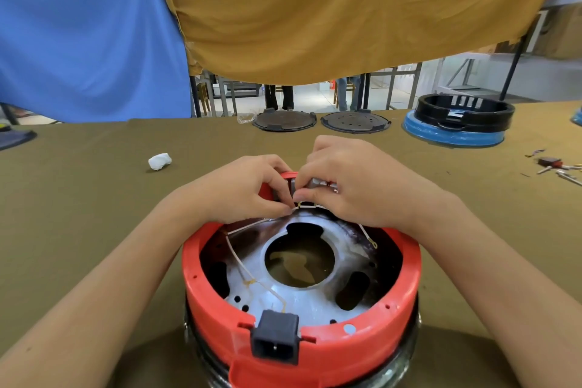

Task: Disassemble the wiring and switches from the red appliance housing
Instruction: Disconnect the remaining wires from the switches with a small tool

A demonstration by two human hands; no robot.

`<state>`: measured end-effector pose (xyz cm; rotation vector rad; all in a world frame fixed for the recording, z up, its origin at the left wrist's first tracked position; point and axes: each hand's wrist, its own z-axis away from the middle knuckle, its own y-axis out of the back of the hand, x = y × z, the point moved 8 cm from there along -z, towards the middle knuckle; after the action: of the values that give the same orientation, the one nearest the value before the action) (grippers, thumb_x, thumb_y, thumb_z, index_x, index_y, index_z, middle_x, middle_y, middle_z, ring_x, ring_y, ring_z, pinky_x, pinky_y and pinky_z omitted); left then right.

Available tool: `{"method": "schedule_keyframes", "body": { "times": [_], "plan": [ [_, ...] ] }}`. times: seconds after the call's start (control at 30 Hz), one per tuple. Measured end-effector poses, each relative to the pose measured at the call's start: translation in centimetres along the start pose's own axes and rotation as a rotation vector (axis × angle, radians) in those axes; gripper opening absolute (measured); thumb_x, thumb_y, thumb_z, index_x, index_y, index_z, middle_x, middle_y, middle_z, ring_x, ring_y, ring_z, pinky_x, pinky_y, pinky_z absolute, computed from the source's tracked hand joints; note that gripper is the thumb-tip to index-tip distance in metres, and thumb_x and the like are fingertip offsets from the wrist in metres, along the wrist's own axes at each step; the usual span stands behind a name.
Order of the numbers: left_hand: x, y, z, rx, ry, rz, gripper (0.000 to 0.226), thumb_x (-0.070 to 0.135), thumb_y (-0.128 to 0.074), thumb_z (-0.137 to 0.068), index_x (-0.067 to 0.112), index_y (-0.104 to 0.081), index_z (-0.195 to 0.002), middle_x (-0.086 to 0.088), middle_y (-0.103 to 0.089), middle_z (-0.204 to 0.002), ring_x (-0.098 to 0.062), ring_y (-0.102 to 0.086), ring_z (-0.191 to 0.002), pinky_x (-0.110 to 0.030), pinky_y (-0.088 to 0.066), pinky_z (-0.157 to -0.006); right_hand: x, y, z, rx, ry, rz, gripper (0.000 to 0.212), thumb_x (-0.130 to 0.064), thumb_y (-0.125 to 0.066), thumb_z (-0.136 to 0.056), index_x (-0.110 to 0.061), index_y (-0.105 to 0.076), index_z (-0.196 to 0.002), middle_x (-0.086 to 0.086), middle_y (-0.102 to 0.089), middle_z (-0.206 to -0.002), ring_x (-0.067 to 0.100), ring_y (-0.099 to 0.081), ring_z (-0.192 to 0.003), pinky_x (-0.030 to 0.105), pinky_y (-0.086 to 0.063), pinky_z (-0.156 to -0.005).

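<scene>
The red housing (302, 334) sits upside down on the desk (78, 198), right in front of the person, open side up so the metal plate (302, 296) inside shows. Both hands work at the far rim. The left hand (245, 189) has its fingers curled and pinches a small brass-coloured wire end (300, 204) where a white wire (248, 225) runs up to it. The right hand (349, 183) is also curled, its fingertips pressed on the pale switch block (318, 183) set in the rim; how firmly it grips is hidden by the fingers. The step in hand looks like freeing a wire terminal from the switch at the far side. Most of the wiring seems still in place: another white wire (242, 264) loops down the left wall toward the black power socket (275, 337) clipped in the near rim, and a loose wire with a ring end (368, 238) lies on the right. The next move likely calls for a straight, steady pull on the terminal while the other hand braces the switch, so the thin wire does not snap. A crumpled white wad (160, 161) lies on the desk to the left.
</scene>
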<state>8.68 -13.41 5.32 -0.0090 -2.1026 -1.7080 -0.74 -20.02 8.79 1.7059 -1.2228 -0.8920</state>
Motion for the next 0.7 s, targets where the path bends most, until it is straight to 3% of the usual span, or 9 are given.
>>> {"method": "schedule_keyframes", "body": {
  "times": [0.1, 0.2, 0.33, 0.5, 0.63, 0.7],
  "plan": [
    [0.0, 0.0, 0.0, 0.001, 0.001, -0.010, 0.006, 0.031, -0.075, -0.084, 0.036, -0.078, -0.082, 0.024, -0.053, -0.113, 0.004, -0.055, -0.098, -0.006, -0.035, -0.085, 0.5, 0.0, -0.1, 0.036, -0.038, -0.084, 0.017, -0.033, -0.065, -0.095, -0.021, -0.077, -0.092, -0.006, -0.064, -0.076, 0.006, -0.045, -0.083, 0.035, -0.044, -0.077],
    [0.1, 0.0, 0.0, -0.008, -0.002, -0.017, 0.007, 0.031, -0.075, -0.084, 0.037, -0.077, -0.082, 0.024, -0.052, -0.113, 0.002, -0.056, -0.098, -0.014, -0.040, -0.089, 1.7, 0.1, -0.2, 0.086, -0.132, -0.211, 0.018, -0.037, -0.066, -0.093, -0.024, -0.077, -0.088, 0.000, -0.062, -0.078, 0.007, -0.052, -0.081, 0.031, -0.045, -0.075],
    [0.0, -0.1, 0.0, -0.016, 0.001, -0.016, 0.005, 0.033, -0.074, -0.084, 0.036, -0.078, -0.083, 0.024, -0.052, -0.114, 0.004, -0.055, -0.099, -0.020, -0.041, -0.093, 2.7, 0.0, -0.3, 0.126, -0.191, -0.343, 0.017, -0.034, -0.068, -0.092, -0.022, -0.076, -0.083, -0.007, -0.066, -0.070, 0.004, -0.060, -0.067, 0.020, -0.047, -0.064],
    [0.0, -0.1, 0.0, -0.011, -0.004, -0.002, 0.005, 0.032, -0.075, -0.084, 0.036, -0.078, -0.082, 0.024, -0.053, -0.113, 0.003, -0.056, -0.099, -0.023, -0.043, -0.094, 2.8, 0.0, -0.1, 0.165, -0.173, -0.366, 0.017, -0.031, -0.069, -0.093, -0.020, -0.076, -0.082, -0.006, -0.067, -0.067, 0.007, -0.059, -0.064, 0.020, -0.044, -0.061],
    [-0.1, -0.1, -0.1, -0.003, 0.001, -0.002, 0.005, 0.032, -0.075, -0.084, 0.036, -0.078, -0.082, 0.024, -0.053, -0.114, 0.002, -0.056, -0.099, -0.023, -0.043, -0.094, 3.3, 1.0, 0.2, 0.253, -0.160, -0.378, 0.020, -0.029, -0.068, -0.093, -0.016, -0.074, -0.078, 0.005, -0.067, -0.066, 0.022, -0.057, -0.060, 0.034, -0.045, -0.060],
    [-0.1, -0.1, 0.0, -0.003, 0.003, 0.008, 0.005, 0.032, -0.075, -0.084, 0.036, -0.078, -0.082, 0.022, -0.054, -0.115, 0.001, -0.057, -0.099, -0.024, -0.044, -0.094, 3.7, 1.0, 0.3, 0.252, -0.169, -0.384, 0.020, -0.027, -0.069, -0.093, -0.015, -0.074, -0.078, 0.005, -0.068, -0.068, 0.021, -0.058, -0.062, 0.035, -0.045, -0.062]
  ]
}}
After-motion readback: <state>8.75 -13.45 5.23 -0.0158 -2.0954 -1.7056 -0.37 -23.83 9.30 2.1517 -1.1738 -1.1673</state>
